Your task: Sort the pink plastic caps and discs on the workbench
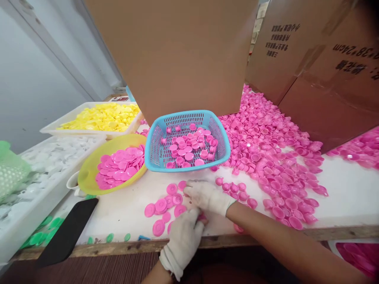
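Note:
My left hand, in a white glove with bare fingertips, is closed near the table's front edge. A bit of a pink plastic piece shows at its fingers; most of it is hidden. Just beyond, my gloved right hand reaches left over the table, fingers stretched and apart. Its fingertips touch or nearly touch a flat round pink disc. Several similar pink discs lie loose left of both hands. To the right of my right hand sit small pink cup-shaped pieces with pointed tips.
A blue basket holds joined pink pieces. Left of it stand a yellow bowl of pink discs, trays of yellow and white pieces, and a black phone. Pink cups are heaped at right, near cardboard boxes.

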